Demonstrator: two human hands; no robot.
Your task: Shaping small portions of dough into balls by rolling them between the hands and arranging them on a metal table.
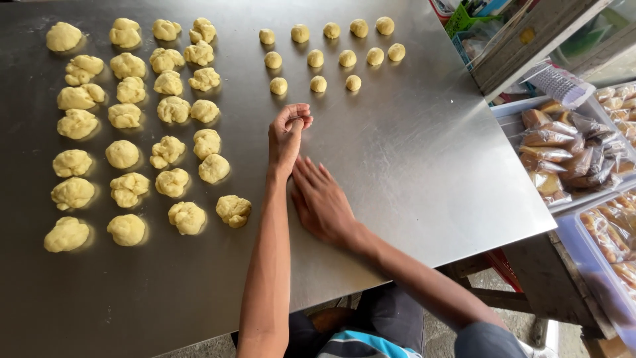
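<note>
- Our left hand [286,136] sits at the centre of the frame, fingers curled shut around a small dough piece [297,124]; only a sliver of it shows between thumb and fingertips.
- Our right hand [322,201] lies open and flat, palm down on the bare desk [424,166], just below the left one and holding nothing.
- What could go wrong, as we judge it: the piece is soft and barely held, so a tight squeeze could flatten it, and a loose grip could let it drop and roll across the smooth steel.
- Our left forearm [265,265] passes close to the nearest rough lump [233,210]; a sideways drift could squash it.
- The balls [318,83] in the upper middle are small and round, lying in loose rows; a careless reach over them could knock one out of line.
- Upper left and left of the frame hold many rough lumps [126,116] in ragged columns, well apart from the balls.
- Between our hands and the balls the steel is bare, so nothing blocks that path.
- At the right edge, beyond the desk, stand clear bins of wrapped snacks [563,149] and, upper right, a shelf [530,40]; both lie well away from our hands.
</note>
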